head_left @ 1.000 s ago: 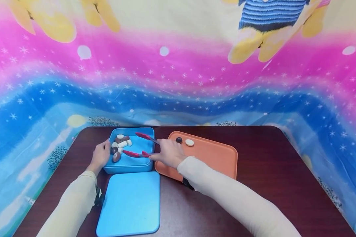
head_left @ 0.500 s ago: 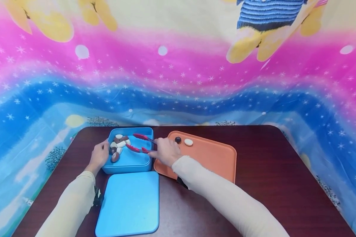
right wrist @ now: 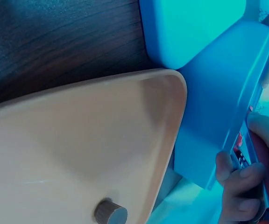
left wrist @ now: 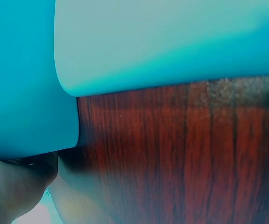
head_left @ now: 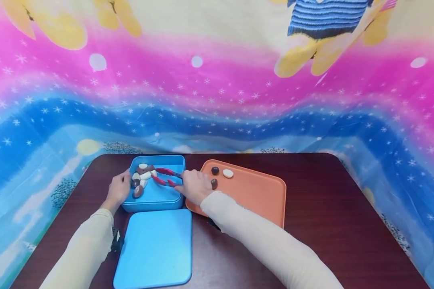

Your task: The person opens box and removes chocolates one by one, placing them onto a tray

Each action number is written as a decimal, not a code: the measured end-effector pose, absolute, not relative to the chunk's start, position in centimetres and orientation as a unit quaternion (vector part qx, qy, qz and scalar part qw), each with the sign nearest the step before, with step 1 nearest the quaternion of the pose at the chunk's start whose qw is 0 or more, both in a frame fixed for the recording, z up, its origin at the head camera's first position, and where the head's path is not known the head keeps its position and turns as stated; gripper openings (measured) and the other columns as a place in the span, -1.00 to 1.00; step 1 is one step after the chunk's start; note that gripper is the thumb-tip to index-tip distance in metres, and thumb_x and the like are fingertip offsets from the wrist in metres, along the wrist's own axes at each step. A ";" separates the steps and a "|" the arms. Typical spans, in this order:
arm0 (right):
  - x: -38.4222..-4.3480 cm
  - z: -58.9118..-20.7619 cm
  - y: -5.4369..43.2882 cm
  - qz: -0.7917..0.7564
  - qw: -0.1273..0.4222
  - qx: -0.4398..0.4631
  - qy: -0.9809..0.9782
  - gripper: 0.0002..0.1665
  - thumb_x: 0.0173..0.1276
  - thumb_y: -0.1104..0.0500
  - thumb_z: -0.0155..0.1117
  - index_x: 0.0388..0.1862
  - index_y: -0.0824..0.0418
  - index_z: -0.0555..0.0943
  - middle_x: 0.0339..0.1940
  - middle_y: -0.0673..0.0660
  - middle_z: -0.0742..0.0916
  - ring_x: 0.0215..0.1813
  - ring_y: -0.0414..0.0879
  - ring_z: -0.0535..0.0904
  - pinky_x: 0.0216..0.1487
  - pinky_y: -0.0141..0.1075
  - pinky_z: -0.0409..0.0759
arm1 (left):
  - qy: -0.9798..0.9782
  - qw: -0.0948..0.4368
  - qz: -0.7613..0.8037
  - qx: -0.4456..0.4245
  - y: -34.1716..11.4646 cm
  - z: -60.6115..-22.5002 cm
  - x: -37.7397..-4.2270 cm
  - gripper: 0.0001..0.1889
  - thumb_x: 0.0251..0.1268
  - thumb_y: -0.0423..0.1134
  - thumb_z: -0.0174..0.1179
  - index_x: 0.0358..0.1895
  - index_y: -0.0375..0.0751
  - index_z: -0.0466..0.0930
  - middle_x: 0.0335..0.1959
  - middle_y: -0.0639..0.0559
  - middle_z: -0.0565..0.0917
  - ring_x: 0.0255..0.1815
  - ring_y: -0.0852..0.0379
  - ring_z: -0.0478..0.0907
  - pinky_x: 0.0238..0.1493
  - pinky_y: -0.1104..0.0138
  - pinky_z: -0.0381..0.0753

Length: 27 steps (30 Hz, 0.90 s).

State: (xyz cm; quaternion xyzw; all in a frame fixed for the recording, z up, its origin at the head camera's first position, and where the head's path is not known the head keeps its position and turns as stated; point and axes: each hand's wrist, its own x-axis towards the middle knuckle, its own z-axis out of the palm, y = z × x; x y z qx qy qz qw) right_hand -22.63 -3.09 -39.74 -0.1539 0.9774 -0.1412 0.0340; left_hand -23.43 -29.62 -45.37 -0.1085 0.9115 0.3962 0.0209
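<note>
In the head view my right hand (head_left: 196,186) grips a pair of tongs (head_left: 163,171) with red tips. The tips are spread apart, inside the open blue box (head_left: 171,196). They stand just right of a cluster of white and brown chocolate-like pieces (head_left: 144,176), and I cannot tell whether they touch any. My left hand (head_left: 118,188) holds the box's left wall; part of that hand (left wrist: 17,186) shows by the box in the left wrist view. In the right wrist view, the right hand's fingers (right wrist: 246,186) curl round the tongs.
Right of the box lies an orange tray (head_left: 253,196) with a dark round piece (head_left: 215,170), a white oval piece (head_left: 228,173) and a brown piece (head_left: 214,184). A flat blue lid (head_left: 153,249) is in front of the box. Everything stands on a dark wooden table (head_left: 322,224).
The tongs' tips have moved left towards the pieces and drawn closer together. As the right hand shifted left, a brown piece on the tray came into view. The left hand stays at the box.
</note>
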 end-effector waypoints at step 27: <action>-22.1 -39.9 -1.3 -0.186 0.035 -0.172 0.967 -0.54 0.36 -0.20 0.37 0.06 0.06 0.74 -0.48 -0.04 0.70 -0.52 -0.15 0.54 -0.59 -0.35 0.47 | 0.910 0.028 0.395 -0.123 -29.5 -45.3 -23.3 -0.36 0.69 0.03 -0.54 0.61 -0.28 -0.03 0.60 -0.38 0.09 0.61 -0.42 0.02 0.57 -0.26 0.08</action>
